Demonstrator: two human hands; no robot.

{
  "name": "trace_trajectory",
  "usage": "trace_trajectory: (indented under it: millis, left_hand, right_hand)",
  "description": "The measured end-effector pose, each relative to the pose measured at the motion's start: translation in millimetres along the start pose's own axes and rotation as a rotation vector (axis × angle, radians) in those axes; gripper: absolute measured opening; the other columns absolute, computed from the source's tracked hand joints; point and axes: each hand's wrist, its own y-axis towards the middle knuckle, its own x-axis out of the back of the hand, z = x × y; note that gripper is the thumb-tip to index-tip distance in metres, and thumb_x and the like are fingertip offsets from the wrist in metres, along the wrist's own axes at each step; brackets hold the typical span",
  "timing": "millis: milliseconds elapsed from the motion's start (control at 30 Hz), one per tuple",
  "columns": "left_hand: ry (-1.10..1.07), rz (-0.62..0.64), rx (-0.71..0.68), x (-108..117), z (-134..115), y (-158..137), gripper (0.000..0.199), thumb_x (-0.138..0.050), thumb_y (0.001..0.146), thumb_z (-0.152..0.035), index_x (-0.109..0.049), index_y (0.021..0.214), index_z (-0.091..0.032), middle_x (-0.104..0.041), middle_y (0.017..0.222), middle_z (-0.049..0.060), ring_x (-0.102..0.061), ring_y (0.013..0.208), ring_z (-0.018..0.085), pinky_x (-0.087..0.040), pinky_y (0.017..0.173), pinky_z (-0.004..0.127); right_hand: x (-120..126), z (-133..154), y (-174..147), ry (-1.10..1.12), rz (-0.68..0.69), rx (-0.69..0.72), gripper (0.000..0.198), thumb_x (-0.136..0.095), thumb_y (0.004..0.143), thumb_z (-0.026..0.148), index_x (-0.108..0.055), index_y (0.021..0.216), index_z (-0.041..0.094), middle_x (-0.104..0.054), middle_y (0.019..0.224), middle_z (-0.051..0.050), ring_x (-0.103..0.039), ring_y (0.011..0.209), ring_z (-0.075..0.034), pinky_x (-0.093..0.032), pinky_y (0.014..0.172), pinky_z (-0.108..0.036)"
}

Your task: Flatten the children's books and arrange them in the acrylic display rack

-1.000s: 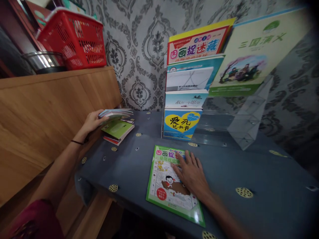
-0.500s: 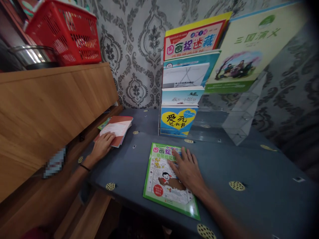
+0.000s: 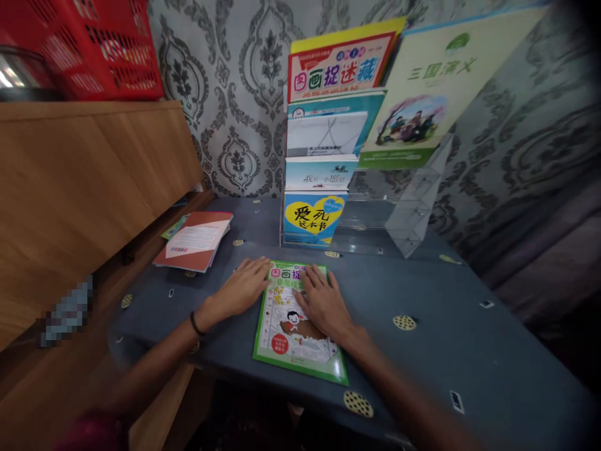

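A green-bordered picture book [image 3: 282,313] with a cartoon figure on its cover lies flat on the table near me. My right hand [image 3: 323,300] rests on its upper right part with fingers spread, covering some of the title. At the book's upper left edge is my left hand [image 3: 241,285], fingers stretched out and touching or just over that edge. A dark band circles the left wrist. Off to the left lies a small stack of books, with a reddish-brown and white one [image 3: 200,241] on top; neither hand touches it.
Behind the picture book stands a clear acrylic rack [image 3: 408,213] holding several books, among them a blue one with a yellow heart [image 3: 314,219] and a tall pale-green one [image 3: 422,94]. A wooden cabinet [image 3: 94,169] with a red basket [image 3: 107,50] on it borders the table's left side.
My left hand has left the stack of books and moved right to the green picture book. My right hand stays on that book. The view has shifted somewhat to the right.
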Motion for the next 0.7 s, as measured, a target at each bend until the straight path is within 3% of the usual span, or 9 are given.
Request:
trace_trajectory:
  millis: [100, 233, 500, 700]
  left_hand:
    - [0.04, 0.011, 0.04, -31, -5, 22, 0.043, -0.03, 0.106, -0.027, -0.046, 0.144, -0.015, -0.051, 0.152, 0.018, -0.043, 0.146, 0.026, -0.036, 0.119, 0.05]
    - [0.099, 0.023, 0.048, -52, -3, 26, 0.044, -0.03, 0.102, -0.016, -0.047, 0.143, -0.012, -0.049, 0.152, 0.022, -0.045, 0.144, 0.028, -0.04, 0.116, 0.05]
    - [0.087, -0.024, 0.076, -57, -6, 25, 0.045, -0.033, 0.1, -0.013, -0.048, 0.143, -0.012, -0.051, 0.15, 0.022, -0.046, 0.143, 0.029, -0.043, 0.113, 0.051]
    - [0.101, -0.008, 0.088, -56, -6, 25, 0.044, -0.035, 0.101, -0.014, -0.049, 0.142, -0.01, -0.051, 0.151, 0.02, -0.046, 0.143, 0.031, -0.042, 0.114, 0.05]
  right_hand:
    - [-2, 7, 7, 0.039, -0.003, 0.09, 0.052, -0.036, 0.102, 0.033, -0.052, 0.146, 0.01, -0.049, 0.154, -0.019, -0.038, 0.148, -0.032, -0.029, 0.119, -0.057]
    - [-12, 18, 20, 0.049, -0.005, 0.141, 0.052, -0.034, 0.102, 0.03, -0.051, 0.146, 0.008, -0.047, 0.155, -0.02, -0.037, 0.149, -0.03, -0.028, 0.12, -0.055]
    - [-23, 22, 27, 0.015, -0.02, 0.16, 0.053, -0.033, 0.102, 0.033, -0.052, 0.146, 0.01, -0.049, 0.153, -0.019, -0.041, 0.146, -0.03, -0.029, 0.12, -0.054]
    - [-21, 24, 22, -0.024, -0.004, -0.019, 0.064, -0.041, 0.101, 0.047, -0.047, 0.148, 0.004, -0.042, 0.157, -0.025, -0.036, 0.148, -0.037, -0.026, 0.119, -0.058]
